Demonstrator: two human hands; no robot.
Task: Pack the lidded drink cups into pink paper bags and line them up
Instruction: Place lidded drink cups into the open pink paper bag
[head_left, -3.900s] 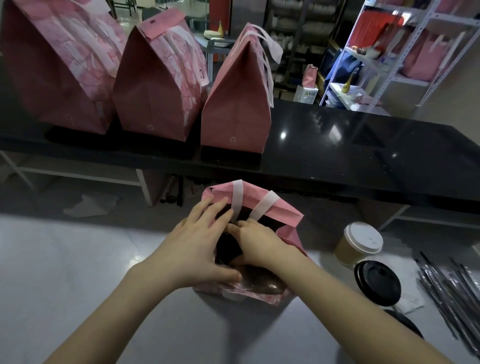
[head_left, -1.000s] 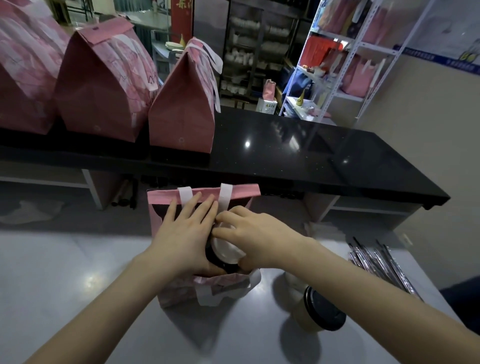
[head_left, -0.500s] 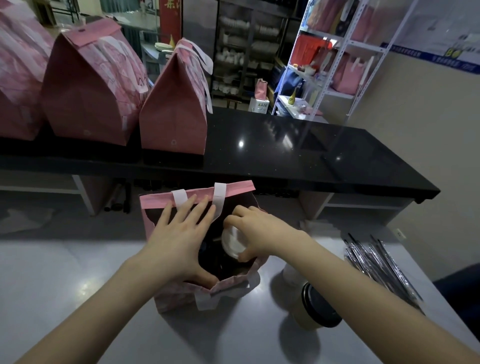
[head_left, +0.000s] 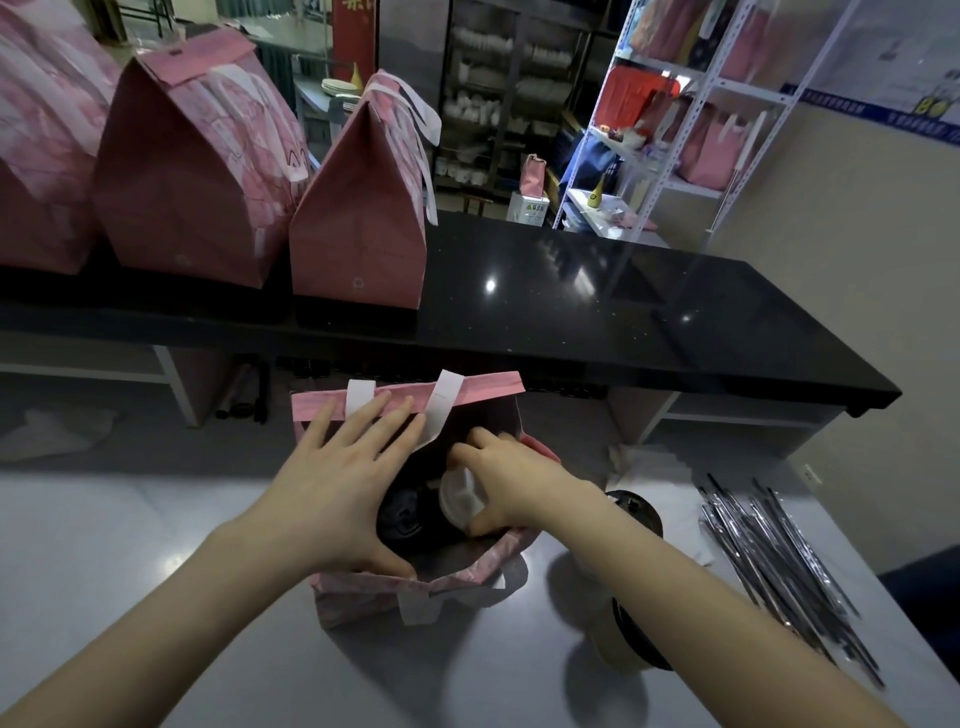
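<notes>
An open pink paper bag (head_left: 363, 597) with white handles stands on the grey table in front of me. My left hand (head_left: 343, 478) lies spread over its left side, fingers straight against the far rim, thumb on the near rim. My right hand (head_left: 511, 483) reaches into the bag and grips a white-lidded cup (head_left: 460, 501). A black-lidded cup (head_left: 402, 514) sits beside it inside the bag. Three closed pink bags stand in a row on the black counter, the nearest (head_left: 358, 208) at centre.
Two black-lidded cups (head_left: 636, 512) (head_left: 623, 644) stand on the grey table right of the bag, partly behind my right forearm. A pile of wrapped straws (head_left: 779, 561) lies at the right. The black counter (head_left: 623, 322) runs behind, with shelves beyond.
My right hand has lowered the white-lidded cup deeper into the bag beside the black-lidded one. My left hand keeps the bag's mouth spread.
</notes>
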